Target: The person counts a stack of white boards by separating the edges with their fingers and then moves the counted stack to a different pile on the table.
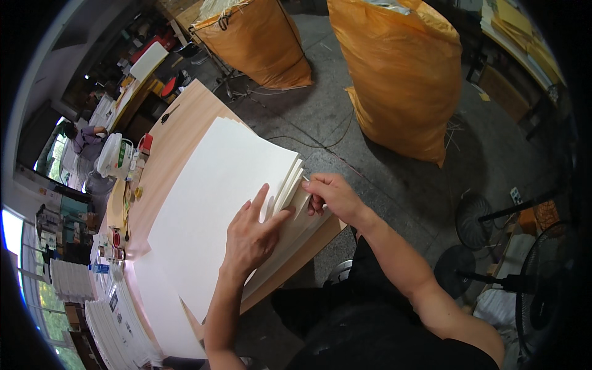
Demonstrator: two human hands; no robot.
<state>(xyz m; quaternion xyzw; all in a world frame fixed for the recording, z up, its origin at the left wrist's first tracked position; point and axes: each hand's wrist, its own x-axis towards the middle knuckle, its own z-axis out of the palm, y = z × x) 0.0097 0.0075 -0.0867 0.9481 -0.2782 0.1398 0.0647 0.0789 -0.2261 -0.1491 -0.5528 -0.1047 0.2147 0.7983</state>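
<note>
A stack of large white paper sheets (pixel 209 185) lies on a light wood table (pixel 179 135), its near right edge fanned into several layers. My left hand (pixel 253 237) rests on top of the stack with its fingers spread and its thumb by the fanned edge. At that edge my right hand (pixel 333 196) is closed, thumb and fingers pinching the corner of some sheets. How many sheets it holds, I cannot tell. Another white sheet (pixel 160 302) lies partly under the stack at the table's near left.
Two full orange sacks (pixel 401 74) stand on the grey floor beyond the table. Scissors (pixel 168 115), a white bucket (pixel 114 155) and tape rolls line the table's left side. Black fans (pixel 542 290) stand at right. Another person (pixel 86 143) is at the far left.
</note>
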